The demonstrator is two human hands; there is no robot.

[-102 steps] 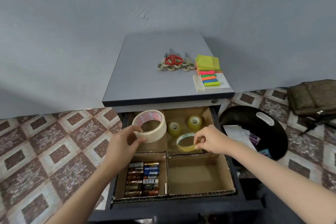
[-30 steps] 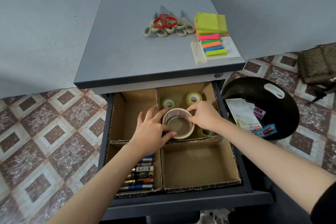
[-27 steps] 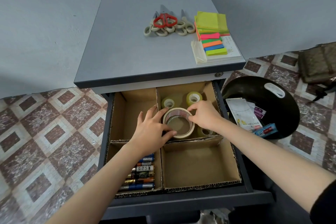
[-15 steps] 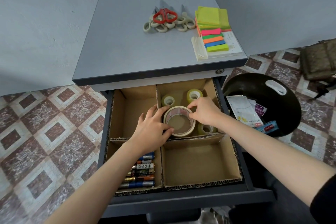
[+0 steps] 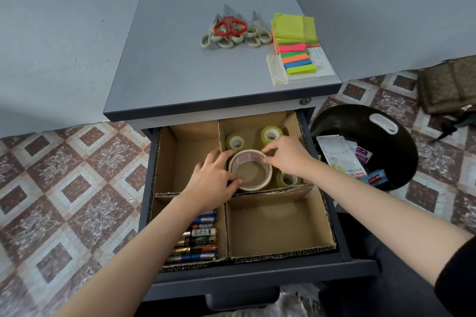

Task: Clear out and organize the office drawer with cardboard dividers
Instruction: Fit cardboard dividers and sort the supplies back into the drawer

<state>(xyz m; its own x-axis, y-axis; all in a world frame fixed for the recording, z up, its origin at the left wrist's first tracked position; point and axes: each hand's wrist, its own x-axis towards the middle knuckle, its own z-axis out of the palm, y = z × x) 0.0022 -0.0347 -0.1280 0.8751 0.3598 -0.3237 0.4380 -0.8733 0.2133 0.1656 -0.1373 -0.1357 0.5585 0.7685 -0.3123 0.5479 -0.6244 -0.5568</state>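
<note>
Tape roll (image 5: 257,186), seemingly flat, back-right compartment (image 5: 291,123)

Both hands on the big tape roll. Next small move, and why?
Probably release it: the wide beige tape roll seems seated hole-up in the back-right cardboard compartment among small clear tape rolls, left hand and right hand gripping it.

cardboard dividers (image 5: 279,224): brown corrugated card, matt, rough-cut edges
big tape roll (image 5: 268,175): cream, matt
small tape rolls (image 5: 271,133): clear, glossy plastic
bench (image 5: 185,67): smooth, matt grey
batteries (image 5: 201,242): shiny metallic wraps
</note>
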